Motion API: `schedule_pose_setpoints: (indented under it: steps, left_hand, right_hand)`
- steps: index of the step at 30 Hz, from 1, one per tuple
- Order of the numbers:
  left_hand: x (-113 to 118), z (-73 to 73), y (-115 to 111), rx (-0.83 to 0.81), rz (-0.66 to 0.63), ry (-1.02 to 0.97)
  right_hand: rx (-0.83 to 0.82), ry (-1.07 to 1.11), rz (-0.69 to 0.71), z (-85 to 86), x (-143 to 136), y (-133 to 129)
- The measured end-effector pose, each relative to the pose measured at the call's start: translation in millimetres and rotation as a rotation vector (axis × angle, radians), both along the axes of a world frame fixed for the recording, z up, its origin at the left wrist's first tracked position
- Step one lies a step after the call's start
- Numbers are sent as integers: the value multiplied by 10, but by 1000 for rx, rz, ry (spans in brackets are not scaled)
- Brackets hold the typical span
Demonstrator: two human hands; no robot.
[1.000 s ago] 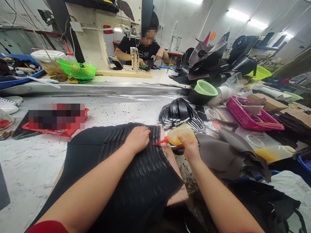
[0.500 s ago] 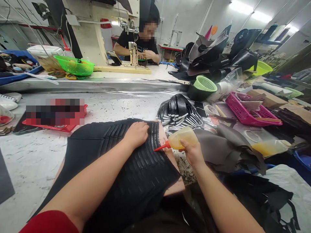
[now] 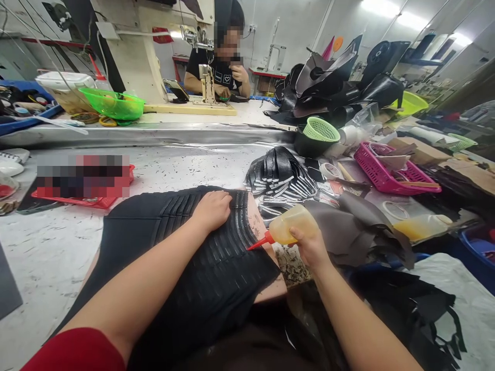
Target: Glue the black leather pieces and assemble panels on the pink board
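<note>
My right hand (image 3: 309,242) grips a squeeze bottle (image 3: 296,224) of yellowish liquid, probably glue. Its red nozzle (image 3: 260,241) points left and down, the tip at the right edge of a stack of overlapping black pieces (image 3: 181,211). Glossy wet-looking streaks run along the layered edges near the tip. Palm down on the same stack rests my left hand (image 3: 213,210), its fingers lying across the layers left of the streaks. Under the pieces shows a pinkish board (image 3: 273,291), sticking out on the right.
Behind the stack lie black strips with white edges (image 3: 280,175). A red tray (image 3: 100,202) stands left, a pink basket (image 3: 394,172) right. Dark sheets (image 3: 348,232) lie beside my right hand. Across the bench, a person (image 3: 218,72) sits behind a sewing machine (image 3: 143,56).
The nozzle tip has moved down along the edge of the black pieces. My left hand stays in place on them. The person opposite has raised a hand toward the face.
</note>
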State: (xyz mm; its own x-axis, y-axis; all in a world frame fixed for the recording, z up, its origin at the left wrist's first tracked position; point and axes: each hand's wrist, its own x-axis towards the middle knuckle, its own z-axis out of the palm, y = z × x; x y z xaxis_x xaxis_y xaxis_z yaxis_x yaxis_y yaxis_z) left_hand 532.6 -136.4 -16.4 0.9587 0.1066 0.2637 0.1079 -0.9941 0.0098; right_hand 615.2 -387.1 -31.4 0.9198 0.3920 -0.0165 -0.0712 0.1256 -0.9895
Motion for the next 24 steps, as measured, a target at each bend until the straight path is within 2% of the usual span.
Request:
schedule_pose_setpoints:
  steps: [24]
  left_hand:
    - [28,11,0,18,-3,-1]
  right_hand:
    - [62,-84,15,-16,25,-344]
